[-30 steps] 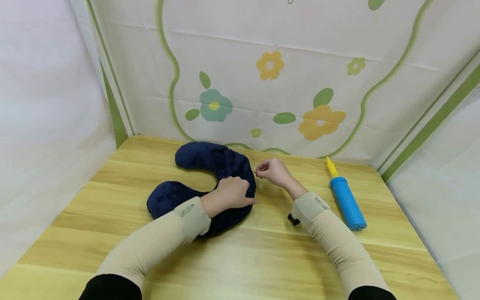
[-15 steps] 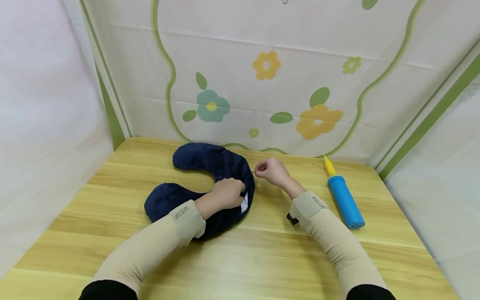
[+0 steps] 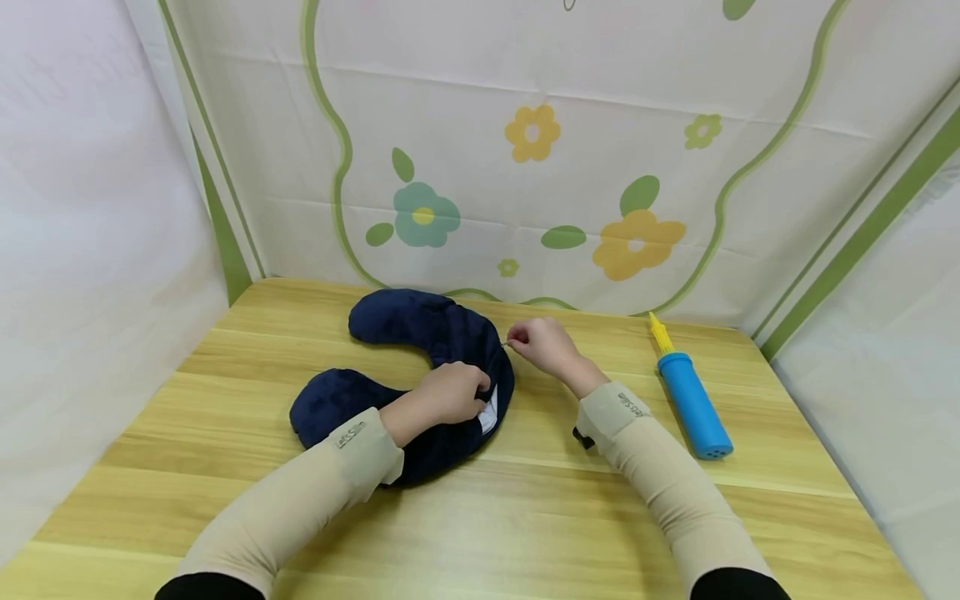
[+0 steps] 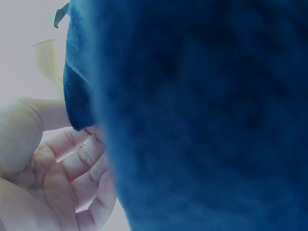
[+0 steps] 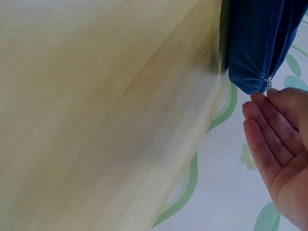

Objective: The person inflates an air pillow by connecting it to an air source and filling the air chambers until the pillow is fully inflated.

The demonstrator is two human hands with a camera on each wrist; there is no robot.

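Observation:
A navy plush U-shaped neck pillow (image 3: 427, 321) lies on the table, its two ends pointing left. Along its right side the cover gapes, and something white (image 3: 489, 413) shows in the slit. My left hand (image 3: 448, 395) pinches the cover's edge beside that slit; in the left wrist view a fold of dark blue cloth (image 4: 77, 98) sits between thumb and fingers. At the slit's far end, my right hand (image 3: 545, 344) pinches a small metal zipper pull (image 5: 268, 82) between thumb and forefinger, its other fingers only slightly bent.
To the right lies a blue hand pump (image 3: 693, 406) with a yellow nozzle (image 3: 662, 335). A white curtain with printed flowers (image 3: 465, 100) hangs behind the wooden table (image 3: 510, 533), and white cloth hangs at both sides.
My left hand has shifted slightly left and drawn the cover's edge back, so the white part now shows in the slit. The right hand has stayed nearly still at the zipper pull.

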